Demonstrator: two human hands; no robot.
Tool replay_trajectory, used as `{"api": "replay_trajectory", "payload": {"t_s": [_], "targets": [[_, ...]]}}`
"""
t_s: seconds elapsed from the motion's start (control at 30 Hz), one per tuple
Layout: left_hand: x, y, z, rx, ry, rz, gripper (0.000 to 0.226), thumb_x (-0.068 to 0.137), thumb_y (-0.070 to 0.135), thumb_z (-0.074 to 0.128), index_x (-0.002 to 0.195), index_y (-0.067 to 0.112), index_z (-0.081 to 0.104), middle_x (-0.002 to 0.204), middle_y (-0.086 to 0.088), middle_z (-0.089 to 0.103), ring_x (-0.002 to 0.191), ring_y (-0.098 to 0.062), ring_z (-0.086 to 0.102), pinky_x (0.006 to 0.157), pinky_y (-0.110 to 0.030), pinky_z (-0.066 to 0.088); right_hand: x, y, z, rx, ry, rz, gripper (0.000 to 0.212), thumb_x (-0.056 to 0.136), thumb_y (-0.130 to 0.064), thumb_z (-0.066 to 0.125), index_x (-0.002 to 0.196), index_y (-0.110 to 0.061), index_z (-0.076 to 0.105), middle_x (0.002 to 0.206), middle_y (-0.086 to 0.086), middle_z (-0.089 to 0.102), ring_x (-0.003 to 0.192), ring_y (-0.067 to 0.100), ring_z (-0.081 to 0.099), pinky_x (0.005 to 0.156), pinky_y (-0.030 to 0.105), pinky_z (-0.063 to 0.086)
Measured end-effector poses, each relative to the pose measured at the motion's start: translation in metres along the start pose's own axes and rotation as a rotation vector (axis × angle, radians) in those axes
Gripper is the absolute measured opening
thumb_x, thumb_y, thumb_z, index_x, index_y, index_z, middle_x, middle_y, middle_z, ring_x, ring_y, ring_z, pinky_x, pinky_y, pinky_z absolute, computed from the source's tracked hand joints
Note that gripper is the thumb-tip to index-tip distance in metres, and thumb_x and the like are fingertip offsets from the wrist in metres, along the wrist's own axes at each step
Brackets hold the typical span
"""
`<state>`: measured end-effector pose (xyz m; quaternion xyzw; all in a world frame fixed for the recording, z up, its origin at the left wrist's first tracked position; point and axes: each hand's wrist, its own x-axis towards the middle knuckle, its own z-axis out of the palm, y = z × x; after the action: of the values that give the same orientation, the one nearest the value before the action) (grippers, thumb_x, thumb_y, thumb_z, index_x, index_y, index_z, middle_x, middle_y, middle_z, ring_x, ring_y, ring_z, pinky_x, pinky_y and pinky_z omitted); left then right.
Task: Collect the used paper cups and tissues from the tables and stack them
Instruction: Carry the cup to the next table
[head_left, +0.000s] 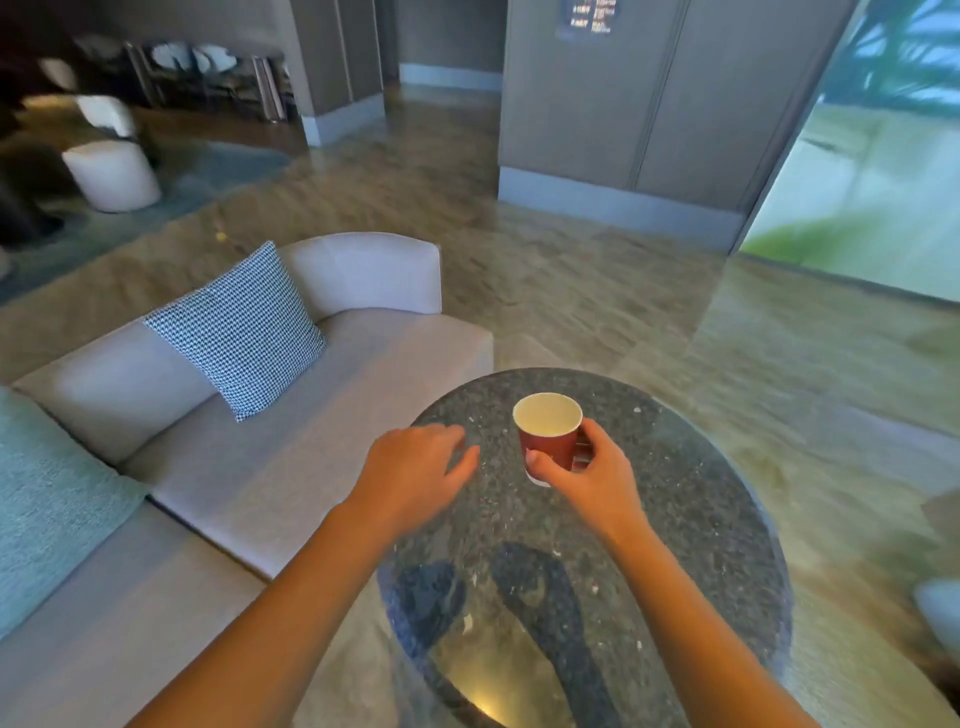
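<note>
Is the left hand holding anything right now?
No, the left hand hovers open and empty over the table; only the right hand grips the red cup.

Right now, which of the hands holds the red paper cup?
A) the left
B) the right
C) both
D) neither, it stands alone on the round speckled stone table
B: the right hand curls round the red paper cup, while the left hand hovers open beside it.
</note>
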<state>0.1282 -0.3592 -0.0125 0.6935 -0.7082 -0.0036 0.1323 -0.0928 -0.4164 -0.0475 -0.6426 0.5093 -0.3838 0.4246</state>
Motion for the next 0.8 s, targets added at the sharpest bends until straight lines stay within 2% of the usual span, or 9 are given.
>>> {"api": "replay_trajectory", "payload": {"t_s": [0.13,0.3,0.37,0.43,0.5,0.6,0.7,0.8], "targets": [[0.012,-0.004,-0.038,-0.002,0.099,0.025,0.035,0.097,0.053,0.038,0.092,0.027,0.061,0.088,0.008,0.067,0.079,-0.017,0.062,0.067,-0.037,0.051,0.008,-0.039,-0.003,0.017,0.025,-0.066,0.051,0.080,-0.034,0.089,0.124,-0.030,0.063,0.114,-0.012,0.073,0.105,0.010,0.068,0.091,0.035,0.057],[0.011,-0.022,-0.057,0.056,0.106,0.039,0.037,0.098,0.053,0.035,0.100,0.028,0.062,0.098,0.009,0.068,0.087,-0.016,0.063,0.070,-0.033,0.047,0.011,-0.070,0.011,0.030,0.026,-0.127,0.056,0.079,-0.034,0.089,0.128,-0.027,0.063,0.113,-0.015,0.072,0.104,0.003,0.067,0.084,0.021,0.052],[0.005,-0.035,-0.057,0.072,0.114,0.020,0.037,0.098,0.054,0.036,0.102,0.029,0.062,0.098,0.009,0.068,0.087,-0.016,0.063,0.070,-0.031,0.046,0.012,-0.074,0.021,0.020,-0.007,-0.134,0.058,0.079,-0.034,0.089,0.130,-0.029,0.061,0.114,-0.017,0.070,0.105,0.002,0.066,0.085,0.021,0.053],[-0.007,-0.049,-0.054,0.052,0.117,-0.028,0.038,0.098,0.054,0.036,0.104,0.029,0.063,0.097,0.011,0.068,0.086,-0.014,0.063,0.067,-0.028,0.042,0.014,-0.075,0.033,0.011,-0.056,-0.133,0.060,0.080,-0.035,0.089,0.132,-0.029,0.060,0.115,-0.017,0.069,0.106,0.002,0.065,0.088,0.024,0.054],[-0.021,-0.064,-0.052,0.056,0.123,-0.079,0.040,0.098,0.055,0.033,0.102,0.030,0.063,0.096,0.011,0.067,0.085,-0.014,0.064,0.068,-0.029,0.045,0.017,-0.077,0.049,0.009,-0.111,-0.131,0.060,0.079,-0.036,0.089,0.131,-0.031,0.059,0.116,-0.015,0.069,0.106,0.004,0.065,0.088,0.025,0.054],[-0.042,-0.085,-0.053,0.097,0.106,-0.189,0.043,0.097,0.056,0.030,0.104,0.030,0.064,0.097,0.010,0.068,0.085,-0.014,0.064,0.072,-0.029,0.049,0.023,-0.082,0.079,0.010,-0.218,-0.143,0.054,0.080,-0.035,0.087,0.125,-0.035,0.057,0.113,-0.015,0.069,0.104,0.004,0.065,0.083,0.020,0.053],[-0.072,-0.098,-0.055,0.111,0.119,-0.325,0.043,0.098,0.054,0.031,0.106,0.028,0.065,0.100,0.008,0.070,0.086,-0.015,0.065,0.072,-0.028,0.048,0.028,-0.084,0.113,0.026,-0.363,-0.153,0.051,0.081,-0.035,0.087,0.121,-0.036,0.055,0.112,-0.019,0.066,0.104,0.005,0.065,0.090,0.028,0.056],[-0.116,-0.103,-0.059,0.131,0.139,-0.512,0.038,0.099,0.051,0.037,0.107,0.028,0.065,0.101,0.007,0.070,0.087,-0.017,0.065,0.070,-0.028,0.045,0.022,-0.085,0.154,0.034,-0.533,-0.149,0.052,0.078,-0.033,0.087,0.122,-0.032,0.060,0.118,-0.010,0.070,0.109,0.012,0.068,0.094,0.034,0.058]]}}
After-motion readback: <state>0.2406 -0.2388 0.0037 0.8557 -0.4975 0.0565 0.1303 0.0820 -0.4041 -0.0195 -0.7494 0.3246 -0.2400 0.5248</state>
